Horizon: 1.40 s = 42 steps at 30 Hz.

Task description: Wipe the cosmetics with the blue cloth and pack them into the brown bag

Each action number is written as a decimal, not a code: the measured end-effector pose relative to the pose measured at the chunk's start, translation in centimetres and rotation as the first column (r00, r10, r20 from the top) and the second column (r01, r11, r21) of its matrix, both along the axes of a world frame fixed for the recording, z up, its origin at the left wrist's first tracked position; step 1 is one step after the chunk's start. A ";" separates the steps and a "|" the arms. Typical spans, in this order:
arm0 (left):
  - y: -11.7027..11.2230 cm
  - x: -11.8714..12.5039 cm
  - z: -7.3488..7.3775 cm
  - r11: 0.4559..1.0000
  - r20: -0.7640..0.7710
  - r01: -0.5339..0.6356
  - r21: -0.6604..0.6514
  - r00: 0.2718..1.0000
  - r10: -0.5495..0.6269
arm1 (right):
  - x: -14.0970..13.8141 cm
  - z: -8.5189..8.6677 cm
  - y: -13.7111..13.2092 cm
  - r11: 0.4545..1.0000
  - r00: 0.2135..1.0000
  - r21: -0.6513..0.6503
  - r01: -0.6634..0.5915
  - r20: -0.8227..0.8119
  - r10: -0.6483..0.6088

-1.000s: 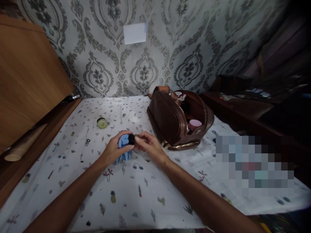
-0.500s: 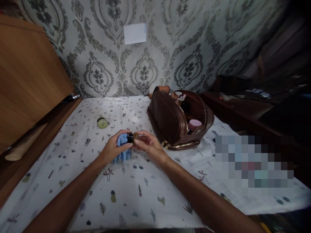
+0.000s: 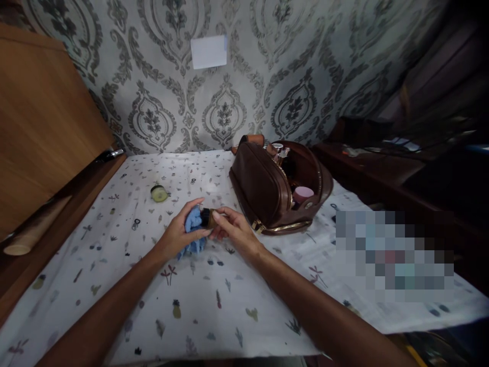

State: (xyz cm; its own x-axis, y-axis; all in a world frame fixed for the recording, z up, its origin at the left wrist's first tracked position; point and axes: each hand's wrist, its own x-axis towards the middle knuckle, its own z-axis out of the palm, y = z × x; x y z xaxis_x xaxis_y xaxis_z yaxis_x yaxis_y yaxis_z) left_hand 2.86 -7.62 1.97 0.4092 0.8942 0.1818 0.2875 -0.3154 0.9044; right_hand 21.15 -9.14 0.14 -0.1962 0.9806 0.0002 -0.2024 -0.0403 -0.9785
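Observation:
A fluffy blue cloth point(image 3: 194, 219) lies in my left hand point(image 3: 179, 228), whose thumb and fingers curve around it. Part of the cloth hangs below that palm. My right hand point(image 3: 236, 229) pinches the brownish end of a small black-and-brown container point(image 3: 207, 218), perhaps a little bottle. Its black part points left and touches the cloth. The fingers hide some of it, so its exact kind is unclear. Both hands are just above the table, left of a brown leather toiletry bag point(image 3: 260, 183) that stands unzipped.
A small yellow-green jar with a dark rim point(image 3: 159, 193) rests on the patterned tablecloth point(image 3: 214, 326), beyond my left hand. Inside the bag are a pink-lidded jar point(image 3: 304, 193) and several other cosmetics. A wooden cabinet point(image 3: 42, 122) borders the left side. Something pixelated lies at right.
My left fingers have lifted and loosened slightly around the cloth. My right fingers have shifted their grip on the small container. The view has moved a little.

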 end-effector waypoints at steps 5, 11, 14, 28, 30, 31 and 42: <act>0.0 -0.1 -0.2 0.998 -0.030 -0.055 0.001 0.998 0.055 | -0.1 -0.3 0.1 1.000 1.000 0.008 0.016 0.003 -0.016; 0.3 -0.2 0.0 1.000 -0.032 -0.024 0.014 0.999 0.025 | 0.0 -0.3 0.1 0.999 0.999 0.039 -0.010 0.031 0.008; 0.4 -0.2 0.1 1.000 0.014 -0.005 0.011 1.000 0.004 | 0.1 -0.2 0.1 0.999 0.999 0.030 -0.010 0.052 0.009; 0.3 0.1 -0.1 1.000 0.025 0.010 0.015 1.000 -0.010 | 0.1 -0.3 0.1 0.999 1.000 0.029 0.016 0.012 -0.017; 0.2 0.1 -0.1 1.000 0.010 -0.024 -0.003 1.000 0.024 | 0.1 -0.3 0.2 1.000 1.000 0.027 0.016 0.014 -0.016; 0.1 0.1 -0.1 0.999 -0.003 -0.043 -0.010 0.999 0.043 | 0.1 -0.3 0.2 0.999 1.000 0.031 0.017 0.013 -0.017; 0.5 -0.1 0.0 1.000 -0.011 -0.025 0.002 1.000 0.025 | 0.1 -0.2 0.2 0.999 0.998 0.038 -0.003 0.064 0.000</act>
